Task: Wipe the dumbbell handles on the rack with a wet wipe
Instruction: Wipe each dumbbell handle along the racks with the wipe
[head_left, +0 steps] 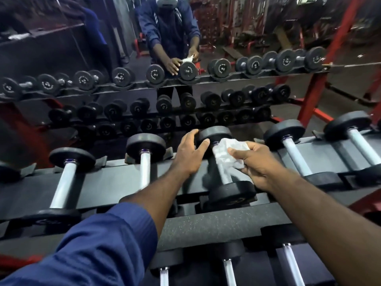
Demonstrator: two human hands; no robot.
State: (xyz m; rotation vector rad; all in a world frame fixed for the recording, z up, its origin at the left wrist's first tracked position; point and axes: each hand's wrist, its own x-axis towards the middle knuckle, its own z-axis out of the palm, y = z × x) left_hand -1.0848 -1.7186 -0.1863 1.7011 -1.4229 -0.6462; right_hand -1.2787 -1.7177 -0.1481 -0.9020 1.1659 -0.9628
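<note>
A black dumbbell [233,193] with a silver handle [225,175] lies in the middle of the rack's top tier [115,182]. My right hand [255,164] pinches a crumpled white wet wipe [226,153] and presses it round the far part of that handle. My left hand [190,151] grips the dumbbell's far black head [216,134], fingers curled over its edge. More dumbbells with silver handles lie to the left [66,182], [145,162] and to the right [294,153], [362,145] on the same tier.
A lower tier [216,226] near me carries more dumbbells [228,271]. A wall mirror [144,96] behind the rack reflects the rack, the dumbbells and a person in a blue jacket. Red gym frames [321,83] stand at the right.
</note>
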